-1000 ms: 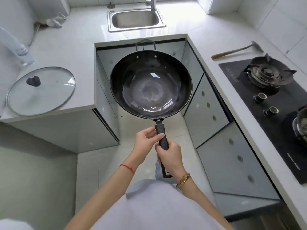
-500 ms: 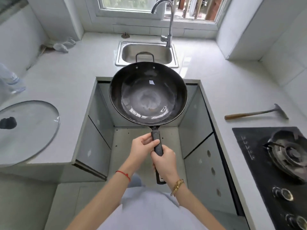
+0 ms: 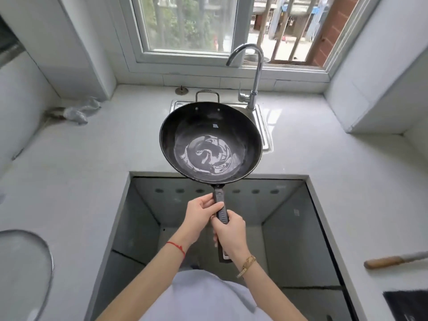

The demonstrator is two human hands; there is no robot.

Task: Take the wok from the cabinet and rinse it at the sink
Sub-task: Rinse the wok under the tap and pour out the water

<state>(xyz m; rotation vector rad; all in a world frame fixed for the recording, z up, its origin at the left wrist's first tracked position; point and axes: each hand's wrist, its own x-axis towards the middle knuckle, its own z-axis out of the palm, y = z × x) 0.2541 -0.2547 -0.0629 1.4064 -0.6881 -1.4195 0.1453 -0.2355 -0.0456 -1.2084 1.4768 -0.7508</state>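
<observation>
Both hands hold the black wok (image 3: 210, 142) by its long handle, out over the near part of the sink (image 3: 262, 126).

At 9 o'clock a crumpled plastic wrap (image 3: 81, 110) lies on the white counter (image 3: 92, 158), and at 7 o'clock the rim of a glass lid (image 3: 27, 269) rests on the same counter. The left hand (image 3: 201, 217) curls its fingers round the upper handle, thumb on top; the right hand (image 3: 229, 235) is clamped round the handle just below it, the two hands touching. The wok sits at the centre, its small loop handle pointing to 12 o'clock, the pan covering most of the basin. The faucet (image 3: 251, 72) rises at 1 o'clock, its spout beyond the wok's far rim. At 4 o'clock a wooden-handled tool (image 3: 391, 261) lies on the counter, and at 5 o'clock a black stovetop corner (image 3: 407, 304) shows.
</observation>
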